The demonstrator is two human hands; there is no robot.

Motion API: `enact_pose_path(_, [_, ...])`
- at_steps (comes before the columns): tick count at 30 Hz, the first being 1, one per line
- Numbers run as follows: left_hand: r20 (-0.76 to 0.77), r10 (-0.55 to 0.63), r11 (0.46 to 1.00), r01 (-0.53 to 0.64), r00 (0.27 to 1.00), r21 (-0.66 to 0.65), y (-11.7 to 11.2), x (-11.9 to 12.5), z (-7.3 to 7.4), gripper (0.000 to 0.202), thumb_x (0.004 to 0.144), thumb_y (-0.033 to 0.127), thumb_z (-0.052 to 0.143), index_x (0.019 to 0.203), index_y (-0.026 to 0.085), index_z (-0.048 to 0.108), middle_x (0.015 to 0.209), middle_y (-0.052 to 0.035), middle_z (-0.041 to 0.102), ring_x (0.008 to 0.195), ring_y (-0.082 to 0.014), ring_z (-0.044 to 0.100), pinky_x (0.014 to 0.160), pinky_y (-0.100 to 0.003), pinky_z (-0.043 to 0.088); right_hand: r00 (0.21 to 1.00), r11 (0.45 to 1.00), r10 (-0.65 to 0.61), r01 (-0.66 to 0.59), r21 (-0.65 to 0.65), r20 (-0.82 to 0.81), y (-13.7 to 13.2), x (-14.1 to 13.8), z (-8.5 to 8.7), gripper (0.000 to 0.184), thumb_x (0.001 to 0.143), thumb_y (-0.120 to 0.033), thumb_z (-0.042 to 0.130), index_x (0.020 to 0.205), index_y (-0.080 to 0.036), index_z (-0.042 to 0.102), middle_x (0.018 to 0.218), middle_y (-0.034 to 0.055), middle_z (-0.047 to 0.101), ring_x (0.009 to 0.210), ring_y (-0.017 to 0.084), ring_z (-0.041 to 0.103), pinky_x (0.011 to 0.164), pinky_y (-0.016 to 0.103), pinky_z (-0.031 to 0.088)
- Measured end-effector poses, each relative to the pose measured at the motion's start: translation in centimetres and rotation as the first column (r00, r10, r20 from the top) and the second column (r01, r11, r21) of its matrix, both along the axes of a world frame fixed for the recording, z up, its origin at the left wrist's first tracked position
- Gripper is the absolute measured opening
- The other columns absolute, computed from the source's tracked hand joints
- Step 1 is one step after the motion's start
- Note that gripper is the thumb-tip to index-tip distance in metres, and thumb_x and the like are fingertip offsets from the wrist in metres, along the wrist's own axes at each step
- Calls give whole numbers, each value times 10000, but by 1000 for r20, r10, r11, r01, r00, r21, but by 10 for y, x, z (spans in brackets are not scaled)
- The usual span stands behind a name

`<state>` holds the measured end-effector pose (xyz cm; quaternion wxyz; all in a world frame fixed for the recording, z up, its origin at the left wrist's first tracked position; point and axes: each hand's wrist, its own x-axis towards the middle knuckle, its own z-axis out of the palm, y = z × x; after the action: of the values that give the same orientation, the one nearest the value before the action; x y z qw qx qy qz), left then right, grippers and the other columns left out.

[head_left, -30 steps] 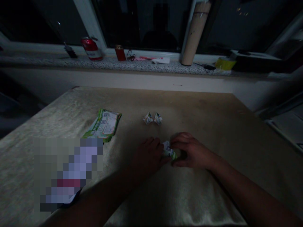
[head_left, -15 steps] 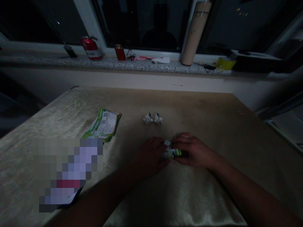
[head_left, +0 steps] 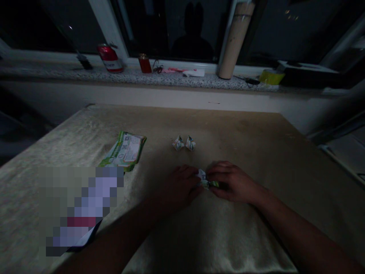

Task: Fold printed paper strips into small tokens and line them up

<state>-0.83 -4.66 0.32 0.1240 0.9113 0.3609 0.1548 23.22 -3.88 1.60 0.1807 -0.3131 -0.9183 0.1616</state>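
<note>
Between my hands, low over the cloth-covered table [head_left: 242,140], is a small green-and-white printed wrapper [head_left: 202,175], partly folded. My left hand [head_left: 182,186] is closed on its left side, with thumb and fingers bent inward. At its right end my right hand [head_left: 229,180] pinches the same wrapper. Fingers cover much of it, and the dim light blurs its creases. Just beyond the hands stand two small folded pieces [head_left: 178,143] with pointed tops, side by side, in similar printed material.
Flat green packets [head_left: 128,150] lie left of my hands, with a pixelated phone-like device [head_left: 88,209] nearer me. Along the granite windowsill [head_left: 176,80] are a red can [head_left: 110,59], an orange-red jar [head_left: 145,64], a tall cardboard tube [head_left: 236,40] and yellow tape [head_left: 272,77].
The wrapper's green near part has folded up between my fingers, showing less green and more white. My left thumb has moved slightly inward; my right hand stays nearly in place.
</note>
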Motion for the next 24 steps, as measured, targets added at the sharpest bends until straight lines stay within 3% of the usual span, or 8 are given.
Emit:
enact_pose_path(8, [-55, -14, 999, 16, 998, 41, -1, 0, -1, 242, 989, 244, 477, 1059, 167, 696, 1078, -73, 672, 1012, -225, 590, 940, -390, 452, 1000, 1000, -4, 4, -3, 22, -1, 1, 2, 175, 859, -199, 619, 996, -213, 727, 1063, 57, 720, 1040, 224, 651, 1010, 404, 446])
enact_pose_path(14, [-96, -16, 997, 23, 995, 78, -1, -2, 1, 185, 951, 218, 538, 1022, 168, 701, 1034, -72, 668, 972, -223, 589, 913, -383, 456, 997, 1000, 0, 1, -13, 72, -2, 5, 5, 110, 843, -222, 645, 904, -225, 736, 1060, 53, 723, 1022, 239, 648, 985, 411, 450])
enact_pose_path(20, [-70, -4, 997, 9, 998, 74, -2, -4, -1, 183, 958, 231, 536, 975, 173, 708, 1014, -67, 669, 949, -219, 585, 905, -386, 451, 998, 1000, -17, 16, 17, 66, 0, 6, 0, 124, 867, -212, 641, 949, -226, 733, 1060, 48, 721, 1049, 234, 639, 998, 403, 442])
enact_pose_path(24, [-30, 45, 998, -44, 999, 35, -1, -1, -4, 175, 960, 255, 552, 943, 168, 702, 997, -67, 663, 952, -221, 576, 911, -382, 446, 998, 999, -45, 45, 14, 36, 2, 4, -5, 102, 908, -283, 644, 910, -214, 720, 1023, 52, 713, 1014, 224, 646, 972, 398, 446])
